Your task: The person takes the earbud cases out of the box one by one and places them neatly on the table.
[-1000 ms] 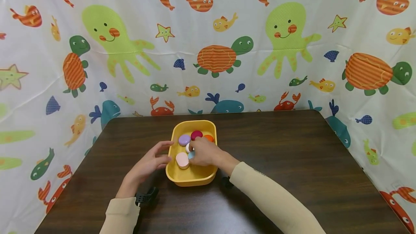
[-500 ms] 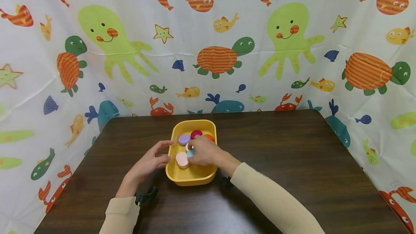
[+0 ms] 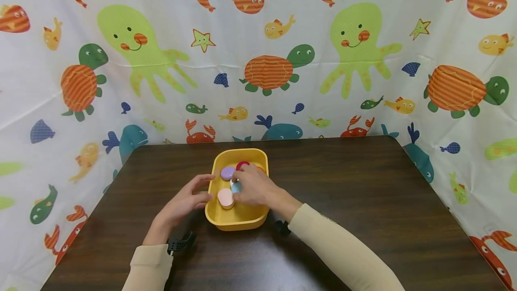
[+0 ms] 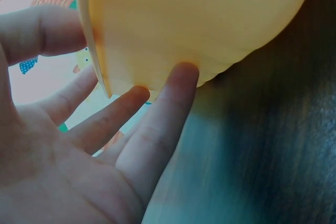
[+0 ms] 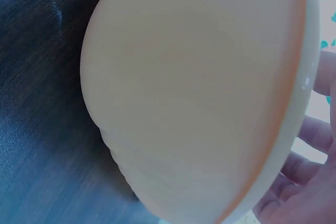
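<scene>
A yellow plastic container (image 3: 238, 227) with rounded corners sits on the dark table. My left hand (image 3: 187, 196) holds its left side, one digit over the rim and other fingers (image 4: 178, 85) against the outer wall. Inside, my right hand (image 3: 256, 187) is bent down with thumb and fingers at a light blue piece (image 3: 236, 187), which it appears to pinch. Next to that lie a pale pink round piece (image 3: 225, 198), a lilac disc (image 3: 228, 173) and a dark magenta one (image 3: 242, 165). Partly covered by the right hand are a white piece and an orange piece.
The brown wooden table (image 3: 343, 183) extends on both sides of the container. A white curtain (image 3: 242, 26) printed with sea animals hangs behind it. Dark straps (image 3: 181, 242) circle the wrists below beige sleeves.
My right hand has shifted very slightly within the container, leaving more of the light blue piece showing. The left hand and the container stay in place.
</scene>
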A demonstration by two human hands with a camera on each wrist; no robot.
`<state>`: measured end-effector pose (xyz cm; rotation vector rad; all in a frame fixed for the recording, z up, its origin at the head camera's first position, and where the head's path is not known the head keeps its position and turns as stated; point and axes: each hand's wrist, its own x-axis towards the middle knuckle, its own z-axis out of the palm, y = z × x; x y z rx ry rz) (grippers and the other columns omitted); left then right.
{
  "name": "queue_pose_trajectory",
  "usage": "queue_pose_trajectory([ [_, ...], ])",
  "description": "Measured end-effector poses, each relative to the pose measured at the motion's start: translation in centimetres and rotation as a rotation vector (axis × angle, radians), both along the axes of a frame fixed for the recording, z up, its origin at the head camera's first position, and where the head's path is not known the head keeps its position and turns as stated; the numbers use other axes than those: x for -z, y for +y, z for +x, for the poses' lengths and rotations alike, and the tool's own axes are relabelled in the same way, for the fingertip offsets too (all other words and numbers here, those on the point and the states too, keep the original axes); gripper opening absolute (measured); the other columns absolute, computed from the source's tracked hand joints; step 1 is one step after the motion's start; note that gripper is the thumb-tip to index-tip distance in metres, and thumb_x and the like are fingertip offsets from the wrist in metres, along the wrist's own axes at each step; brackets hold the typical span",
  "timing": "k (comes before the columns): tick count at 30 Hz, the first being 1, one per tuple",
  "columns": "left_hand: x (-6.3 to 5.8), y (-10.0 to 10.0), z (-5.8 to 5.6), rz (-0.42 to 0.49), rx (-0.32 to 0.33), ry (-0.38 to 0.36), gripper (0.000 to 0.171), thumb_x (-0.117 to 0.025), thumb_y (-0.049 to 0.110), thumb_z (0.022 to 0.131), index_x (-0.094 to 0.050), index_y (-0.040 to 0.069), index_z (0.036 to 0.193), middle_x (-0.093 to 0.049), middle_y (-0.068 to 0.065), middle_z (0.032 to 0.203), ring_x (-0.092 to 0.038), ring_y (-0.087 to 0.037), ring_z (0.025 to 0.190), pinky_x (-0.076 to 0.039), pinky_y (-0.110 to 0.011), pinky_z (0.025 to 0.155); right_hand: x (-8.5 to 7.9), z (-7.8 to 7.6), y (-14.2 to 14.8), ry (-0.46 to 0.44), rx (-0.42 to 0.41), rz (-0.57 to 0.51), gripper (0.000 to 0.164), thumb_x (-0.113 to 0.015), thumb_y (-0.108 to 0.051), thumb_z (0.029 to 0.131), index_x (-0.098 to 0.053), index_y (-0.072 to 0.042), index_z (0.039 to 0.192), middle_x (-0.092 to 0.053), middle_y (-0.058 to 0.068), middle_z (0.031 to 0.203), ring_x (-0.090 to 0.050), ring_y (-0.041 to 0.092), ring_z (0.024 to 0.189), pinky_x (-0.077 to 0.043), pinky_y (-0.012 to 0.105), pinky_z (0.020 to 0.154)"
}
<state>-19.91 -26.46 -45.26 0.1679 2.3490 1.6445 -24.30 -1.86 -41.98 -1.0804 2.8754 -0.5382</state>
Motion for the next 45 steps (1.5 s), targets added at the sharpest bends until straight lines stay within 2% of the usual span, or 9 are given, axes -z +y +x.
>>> queue_pose_trajectory([
  [8, -0.1, 0.0, -0.2, -0.001, -0.002, -0.006, 0.065, -0.064, 0.019, 0.099, -0.033, 0.012, 0.155, -0.025, -0.021, 0.161, -0.048, -0.042, 0.133, -0.048, -0.051, 0.105, -0.5, 0.1, 0.3, 0.03, -0.002, -0.015, 0.04, -0.079, -0.036, 0.083, -0.071, -0.016, 0.117, -0.058, -0.002, 0.104, -0.048, 0.018, 0.101, -0.044, 0.032, 0.093],
  [22, 0.0, -0.2, -0.8, 0.008, 0.011, -0.006, 0.061, -0.063, 0.017, 0.099, -0.035, 0.011, 0.153, -0.027, -0.023, 0.16, -0.05, -0.043, 0.131, -0.049, -0.052, 0.104, -1.3, 0.3, 1.0, 0.04, 0.032, -0.057, 0.038, -0.079, -0.032, 0.082, -0.072, -0.016, 0.116, -0.059, 0.0, 0.107, -0.047, 0.018, 0.1, -0.047, 0.029, 0.086],
  [34, -0.1, -0.3, -0.9, 0.0, 0.01, -0.01, 0.062, -0.063, 0.018, 0.099, -0.034, 0.011, 0.154, -0.027, -0.023, 0.16, -0.05, -0.042, 0.131, -0.049, -0.051, 0.104, -2.3, 0.5, 1.7, 0.071, 0.058, -0.085, 0.034, -0.079, -0.031, 0.083, -0.071, -0.016, 0.113, -0.059, 0.0, 0.11, -0.049, 0.018, 0.104, -0.046, 0.034, 0.098],
  [39, 0.0, -0.3, -1.1, -0.002, 0.012, -0.006, 0.062, -0.063, 0.018, 0.099, -0.034, 0.011, 0.154, -0.027, -0.023, 0.159, -0.049, -0.042, 0.132, -0.049, -0.05, 0.104, -2.5, 0.5, 2.0, 0.092, 0.063, -0.092, 0.034, -0.077, -0.031, 0.085, -0.071, -0.015, 0.114, -0.06, 0.001, 0.112, -0.051, 0.018, 0.104, -0.046, 0.035, 0.098],
  [45, 0.0, 0.0, -0.4, -0.009, 0.0, -0.009, 0.062, -0.063, 0.018, 0.099, -0.034, 0.01, 0.153, -0.028, -0.023, 0.158, -0.049, -0.042, 0.132, -0.049, -0.05, 0.104, -2.9, 1.0, 2.9, 0.096, 0.072, -0.11, 0.032, -0.077, -0.031, 0.086, -0.071, -0.015, 0.113, -0.059, 0.001, 0.112, -0.048, 0.02, 0.108, -0.046, 0.036, 0.1],
])
